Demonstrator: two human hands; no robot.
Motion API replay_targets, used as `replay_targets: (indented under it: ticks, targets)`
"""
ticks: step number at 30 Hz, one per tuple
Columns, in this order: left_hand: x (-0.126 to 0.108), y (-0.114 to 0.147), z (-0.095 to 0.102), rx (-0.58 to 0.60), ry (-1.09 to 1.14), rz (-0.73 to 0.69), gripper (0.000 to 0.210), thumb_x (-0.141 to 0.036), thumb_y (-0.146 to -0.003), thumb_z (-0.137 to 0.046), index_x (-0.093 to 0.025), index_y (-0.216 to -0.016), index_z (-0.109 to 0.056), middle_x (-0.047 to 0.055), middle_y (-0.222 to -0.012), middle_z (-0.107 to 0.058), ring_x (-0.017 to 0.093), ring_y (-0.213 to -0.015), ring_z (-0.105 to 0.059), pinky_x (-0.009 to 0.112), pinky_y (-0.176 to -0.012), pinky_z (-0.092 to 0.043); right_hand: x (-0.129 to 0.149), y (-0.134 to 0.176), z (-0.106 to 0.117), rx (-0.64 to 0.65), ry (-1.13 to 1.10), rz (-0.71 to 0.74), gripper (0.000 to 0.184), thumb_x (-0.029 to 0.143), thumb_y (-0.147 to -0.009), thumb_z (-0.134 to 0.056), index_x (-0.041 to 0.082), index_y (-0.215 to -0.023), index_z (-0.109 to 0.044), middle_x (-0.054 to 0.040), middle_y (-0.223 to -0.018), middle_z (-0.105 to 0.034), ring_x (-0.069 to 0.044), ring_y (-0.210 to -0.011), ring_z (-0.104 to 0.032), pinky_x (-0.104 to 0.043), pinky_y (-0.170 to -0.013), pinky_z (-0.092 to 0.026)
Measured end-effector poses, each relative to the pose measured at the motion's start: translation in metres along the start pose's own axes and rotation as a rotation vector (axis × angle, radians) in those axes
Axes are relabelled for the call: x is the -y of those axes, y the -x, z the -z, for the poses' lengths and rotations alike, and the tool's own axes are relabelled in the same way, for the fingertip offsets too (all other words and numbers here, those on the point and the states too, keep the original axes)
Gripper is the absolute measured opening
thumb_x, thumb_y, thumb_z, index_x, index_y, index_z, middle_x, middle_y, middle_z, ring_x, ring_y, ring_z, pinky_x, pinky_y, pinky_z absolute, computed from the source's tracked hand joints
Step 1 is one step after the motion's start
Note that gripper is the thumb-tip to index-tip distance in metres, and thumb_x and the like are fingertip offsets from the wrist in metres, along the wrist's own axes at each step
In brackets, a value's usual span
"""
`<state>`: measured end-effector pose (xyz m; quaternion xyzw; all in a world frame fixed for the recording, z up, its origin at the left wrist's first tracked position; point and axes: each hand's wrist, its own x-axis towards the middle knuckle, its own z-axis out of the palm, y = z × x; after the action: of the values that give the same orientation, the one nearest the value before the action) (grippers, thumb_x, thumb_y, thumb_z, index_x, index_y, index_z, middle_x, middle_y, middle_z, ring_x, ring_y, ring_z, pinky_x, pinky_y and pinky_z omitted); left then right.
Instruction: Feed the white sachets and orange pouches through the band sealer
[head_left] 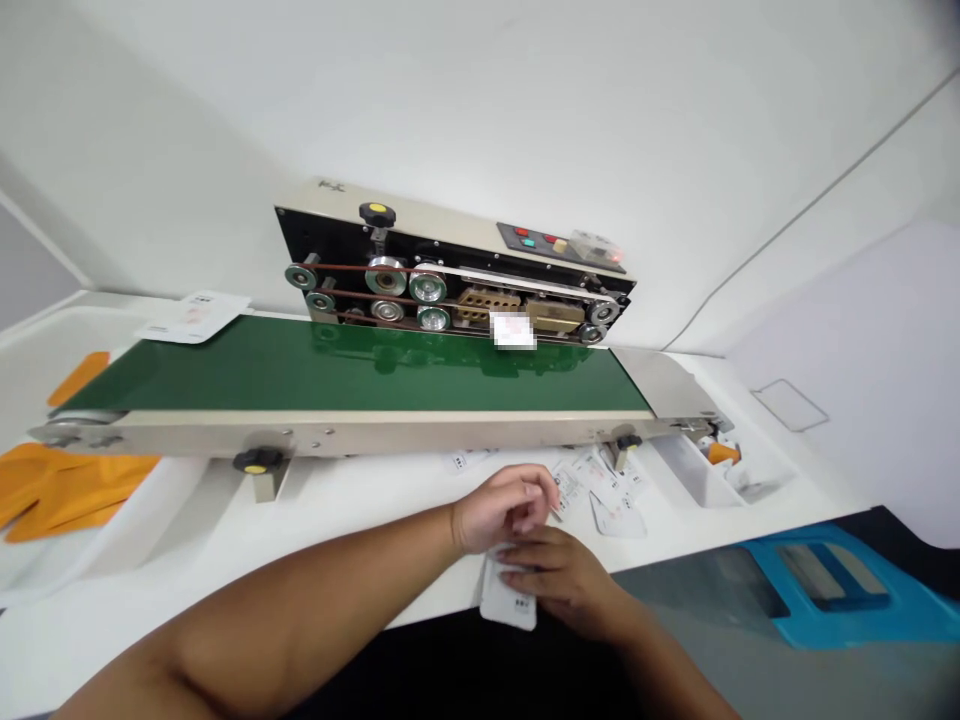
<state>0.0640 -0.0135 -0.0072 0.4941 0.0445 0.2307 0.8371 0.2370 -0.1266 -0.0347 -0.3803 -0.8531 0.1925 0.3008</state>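
Observation:
A small white pouch with printing hangs at the table's front edge, held under the fingers of my right hand. Just above it, my left hand has its fingers curled inward, close against the right fingertips. Whatever those left fingers may hold is hidden. Beyond both hands stands a band sealer with a green conveyor belt. Another white pouch, partly blurred, sits upright at the sealing bands. A further white pouch lies at the belt's left end.
Several loose white pouches lie on the white table right of my hands. Orange pieces fill a white bin at the left. A small white tray stands right. Below the table's right edge is a blue-lidded container.

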Motion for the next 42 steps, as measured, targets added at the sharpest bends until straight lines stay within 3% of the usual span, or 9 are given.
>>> replay_targets:
  ticks: [5,10,14,20,22,26,28,36,42]
  targets:
    - [0.003,0.0,-0.001,-0.073,-0.507,-0.136,0.041,-0.048,-0.089,-0.065,-0.014,-0.112,-0.061,-0.003,-0.071,-0.05,0.012,-0.062,-0.042,0.023,-0.06,-0.033,-0.019,0.007,0.007,-0.367,-0.263,-0.433,0.022,0.039,-0.1,-0.054,0.024,-0.102,-0.071,-0.0061,-0.09,-0.075,-0.022,-0.084,-0.071,-0.035,-0.077,-0.06]
    - [0.003,-0.001,-0.005,-0.172,-0.759,0.001,0.033,-0.036,-0.088,-0.067,-0.018,-0.116,-0.065,-0.009,-0.062,-0.03,0.011,-0.056,-0.032,0.023,-0.053,-0.025,-0.026,0.011,0.009,-0.406,-0.379,-0.701,0.032,0.052,-0.09,-0.065,0.021,-0.098,-0.072,-0.008,-0.088,-0.076,-0.027,-0.082,-0.073,-0.039,-0.074,-0.061]
    - [0.006,-0.002,-0.004,-0.221,-0.688,0.054,0.025,-0.032,-0.088,-0.067,-0.019,-0.109,-0.061,-0.01,-0.058,-0.038,0.01,-0.053,-0.034,0.022,-0.051,-0.026,-0.019,0.001,0.038,-0.263,-0.283,-0.715,0.032,0.05,-0.09,-0.064,0.021,-0.096,-0.075,-0.0066,-0.087,-0.077,-0.027,-0.081,-0.072,-0.039,-0.074,-0.06]
    - [0.015,-0.004,-0.001,-0.248,-0.533,-0.017,0.034,-0.036,-0.085,-0.074,-0.021,-0.097,-0.047,-0.005,-0.07,-0.061,0.011,-0.06,-0.051,0.022,-0.059,-0.037,-0.009,-0.029,0.131,0.157,-0.114,-0.655,0.014,0.038,-0.084,-0.075,0.027,-0.088,-0.081,-0.0066,-0.085,-0.078,-0.028,-0.076,-0.072,-0.042,-0.068,-0.059]
    - [0.016,-0.005,0.0,-0.258,-0.512,-0.046,0.033,-0.037,-0.087,-0.073,-0.021,-0.098,-0.045,-0.001,-0.076,-0.066,0.012,-0.064,-0.056,0.023,-0.061,-0.039,-0.018,-0.041,0.165,-0.029,-0.087,-0.725,0.017,0.038,-0.081,-0.079,0.023,-0.089,-0.082,-0.0095,-0.085,-0.078,-0.025,-0.068,-0.07,-0.036,-0.057,-0.057]
    - [0.016,-0.005,0.001,-0.262,-0.526,-0.068,0.03,-0.037,-0.091,-0.069,-0.02,-0.1,-0.046,0.0,-0.079,-0.066,0.012,-0.064,-0.056,0.023,-0.06,-0.038,-0.056,-0.075,0.213,-0.94,-0.157,-0.705,0.023,0.037,-0.084,-0.073,0.018,-0.098,-0.074,-0.0028,-0.073,-0.071,-0.008,-0.048,-0.053,-0.018,-0.042,-0.042]
    - [0.016,-0.004,0.001,-0.251,-0.528,-0.079,0.03,-0.038,-0.09,-0.069,-0.02,-0.1,-0.047,0.0,-0.08,-0.066,0.012,-0.064,-0.056,0.023,-0.06,-0.039,-0.076,-0.094,0.224,-1.121,-0.261,-0.67,0.021,0.034,-0.084,-0.071,0.018,-0.097,-0.068,0.0026,-0.065,-0.063,-0.005,-0.046,-0.047,-0.014,-0.041,-0.038]
    - [0.014,-0.002,-0.002,-0.205,-0.561,-0.085,0.028,-0.038,-0.09,-0.069,-0.02,-0.098,-0.05,-0.003,-0.073,-0.06,0.011,-0.061,-0.05,0.022,-0.057,-0.037,-0.099,-0.129,0.208,-0.754,-0.444,-0.808,0.022,0.028,-0.077,-0.078,0.014,-0.09,-0.067,-0.0009,-0.06,-0.061,-0.01,-0.046,-0.051,-0.018,-0.039,-0.04]
    - [0.004,0.001,-0.004,-0.154,-0.652,-0.032,0.021,-0.035,-0.089,-0.068,-0.019,-0.091,-0.055,-0.005,-0.067,-0.054,0.011,-0.059,-0.044,0.023,-0.055,-0.035,-0.076,-0.127,0.189,-0.929,-0.088,-0.649,0.035,0.039,-0.089,-0.064,0.015,-0.115,-0.065,-0.0029,-0.077,-0.065,-0.013,-0.061,-0.055,-0.023,-0.05,-0.042]
